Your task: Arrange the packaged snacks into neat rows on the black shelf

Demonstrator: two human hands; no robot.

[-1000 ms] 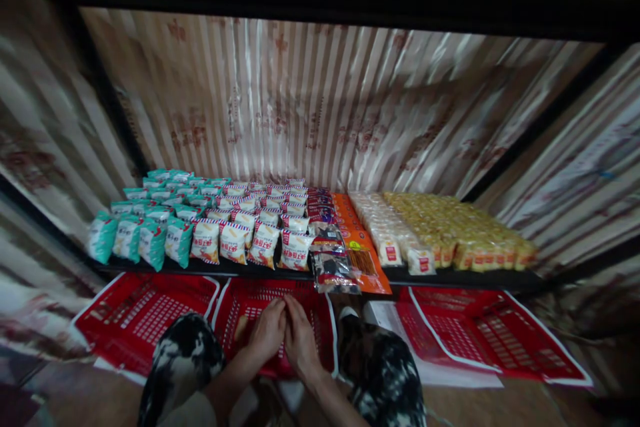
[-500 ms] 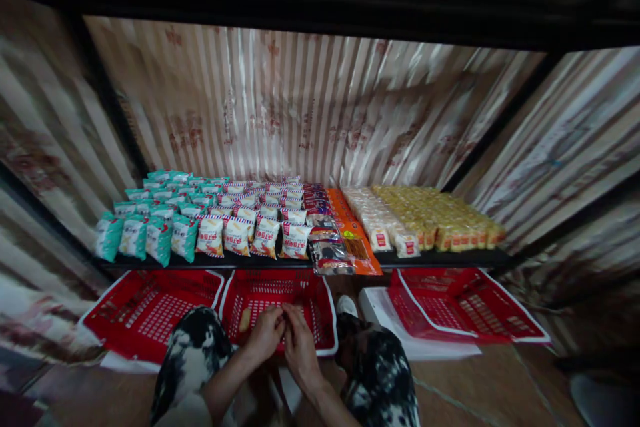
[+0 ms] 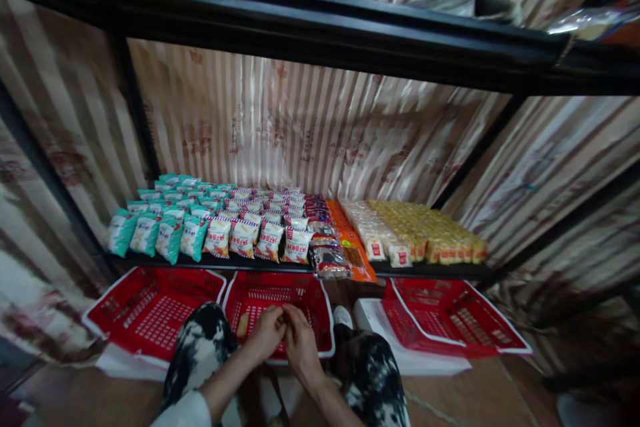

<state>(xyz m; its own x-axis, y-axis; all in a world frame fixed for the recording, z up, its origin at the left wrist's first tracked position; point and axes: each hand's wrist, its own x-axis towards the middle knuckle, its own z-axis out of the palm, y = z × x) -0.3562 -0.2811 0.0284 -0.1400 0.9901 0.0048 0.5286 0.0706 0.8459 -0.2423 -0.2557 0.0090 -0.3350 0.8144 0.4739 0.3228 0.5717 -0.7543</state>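
One red basket (image 3: 165,323) sits at left, below the teal bags (image 3: 169,238); beside it, the middle basket (image 3: 313,290) has a tan piece (image 3: 243,325) lying in its left part. Over that basket, the left hand (image 3: 269,332) and right hand (image 3: 301,337) meet, fingers bent and close together; I cannot tell whether they hold anything. The step looks like close two-handed fingerwork; moving on would call for parting the fingertips. Farther right is another basket (image 3: 425,303).
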